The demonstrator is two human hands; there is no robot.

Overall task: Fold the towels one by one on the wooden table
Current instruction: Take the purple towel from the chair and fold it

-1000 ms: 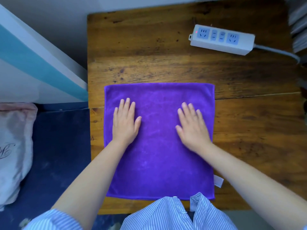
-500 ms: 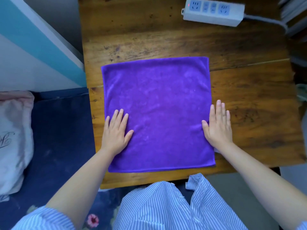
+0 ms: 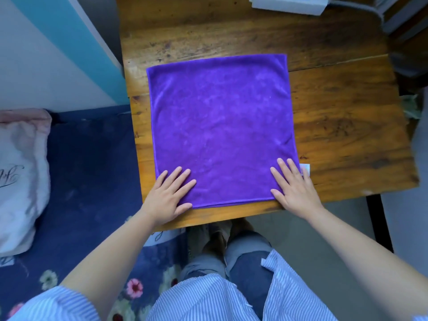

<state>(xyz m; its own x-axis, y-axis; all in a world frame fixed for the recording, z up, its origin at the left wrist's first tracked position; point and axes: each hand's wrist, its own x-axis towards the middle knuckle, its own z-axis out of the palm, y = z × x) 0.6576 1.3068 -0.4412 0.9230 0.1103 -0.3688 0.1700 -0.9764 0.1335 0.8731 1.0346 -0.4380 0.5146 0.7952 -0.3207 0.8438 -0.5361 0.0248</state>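
Both hands, left [image 3: 168, 195] and right [image 3: 295, 188], slid from towel [image 3: 220, 128] center to lower corners, flat, holding nothing; first fold looks next on desk [image 3: 347, 126].

power strip [image 3: 287, 4] cut off by top edge; towel [image 3: 220, 128] corners under hands

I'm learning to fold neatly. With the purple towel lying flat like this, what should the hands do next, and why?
Probably pinch the two near corners and lift them toward the far edge. The purple towel lies flat and unfolded, and the left hand and right hand rest flat on those corners.
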